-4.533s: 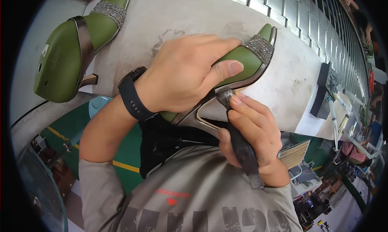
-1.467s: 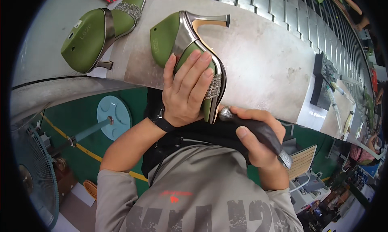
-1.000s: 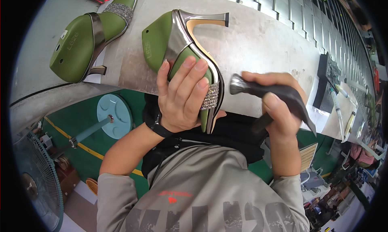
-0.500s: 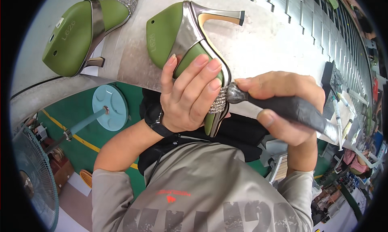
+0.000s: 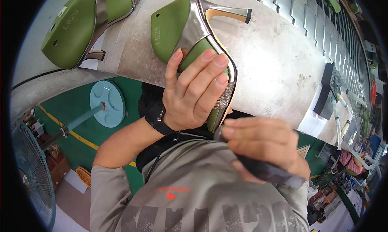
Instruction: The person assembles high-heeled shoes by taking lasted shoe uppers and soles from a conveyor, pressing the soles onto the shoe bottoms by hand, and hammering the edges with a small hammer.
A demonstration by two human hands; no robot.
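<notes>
Basically, worktable point(image 5: 275, 66) is largest: flat, pale, scuffed and stained, spreading beyond both grips. Next, sandal point(image 5: 197, 28), smooth shiny pewter straps, on a matte green last point(image 5: 171, 32); left hand point(image 5: 192, 92) is closed around its front part, fingers draped across the last. So: heel end beyond the left fingertips, pointed toe on the near side of that grip, next to the right fist. Second sandal point(image 5: 97, 26), same pewter and green, sits well left of the left grip. Right hand point(image 5: 266, 141) is wrapped round a dark tool point(image 5: 266, 171), motion-blurred; its head end is near the toe, contact can't tell. Slim curved heel point(image 5: 230, 13), away from the left fingers. Smallest: rough glittery band point(image 5: 224, 99), just beside left fingertips.
</notes>
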